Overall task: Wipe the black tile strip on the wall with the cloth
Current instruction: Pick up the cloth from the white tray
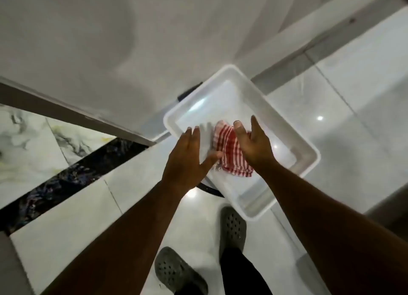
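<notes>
A red-and-white checked cloth [229, 153] lies bunched in a white plastic tub [309, 160] that stands on the floor. My left hand [187, 160] hovers at the cloth's left side, fingers spread, thumb touching its edge. On the cloth's right side is my right hand [254, 142], also with open fingers, its palm against the fabric. Neither hand has closed around the cloth. The black tile strip [66, 180] runs diagonally across the white marbled wall at the left.
My two feet in grey perforated clogs [231, 230] stand on the glossy white floor just below the tub. A dark ring-shaped object [209, 189] pokes out under the tub. A grey ledge [66, 115] runs above the strip.
</notes>
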Action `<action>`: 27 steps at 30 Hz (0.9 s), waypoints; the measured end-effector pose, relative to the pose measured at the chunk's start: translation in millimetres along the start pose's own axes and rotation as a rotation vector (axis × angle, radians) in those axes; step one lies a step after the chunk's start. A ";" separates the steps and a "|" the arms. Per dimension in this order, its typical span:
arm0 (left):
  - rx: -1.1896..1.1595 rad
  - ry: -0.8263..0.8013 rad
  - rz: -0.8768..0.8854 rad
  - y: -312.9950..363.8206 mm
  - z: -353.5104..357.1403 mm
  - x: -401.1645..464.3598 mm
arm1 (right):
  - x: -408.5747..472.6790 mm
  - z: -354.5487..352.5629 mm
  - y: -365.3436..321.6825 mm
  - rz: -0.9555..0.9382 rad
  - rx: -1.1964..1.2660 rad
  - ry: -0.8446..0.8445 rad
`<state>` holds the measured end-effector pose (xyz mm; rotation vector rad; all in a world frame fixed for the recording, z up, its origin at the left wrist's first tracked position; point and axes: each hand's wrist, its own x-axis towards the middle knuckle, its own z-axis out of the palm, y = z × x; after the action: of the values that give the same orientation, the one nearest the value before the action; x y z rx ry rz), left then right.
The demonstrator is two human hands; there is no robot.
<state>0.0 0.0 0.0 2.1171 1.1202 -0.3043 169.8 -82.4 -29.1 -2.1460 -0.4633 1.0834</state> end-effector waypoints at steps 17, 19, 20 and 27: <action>0.633 0.144 0.233 -76.5 83.6 55.0 | 47.9 107.5 103.6 -0.162 -0.524 0.225; 0.648 0.108 0.224 -76.5 81.7 54.0 | 48.8 103.5 99.4 -0.166 -0.459 0.242; 0.644 0.078 0.226 -75.8 79.4 51.9 | 46.8 99.5 96.0 -0.169 -0.400 0.242; 0.505 0.086 0.152 -78.4 31.0 21.7 | 19.6 54.3 42.7 -0.061 0.115 0.271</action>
<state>-45.8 21.5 -70.8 2.6655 0.9953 -0.4655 138.0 -78.8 -93.3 -2.1215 -0.3292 0.7520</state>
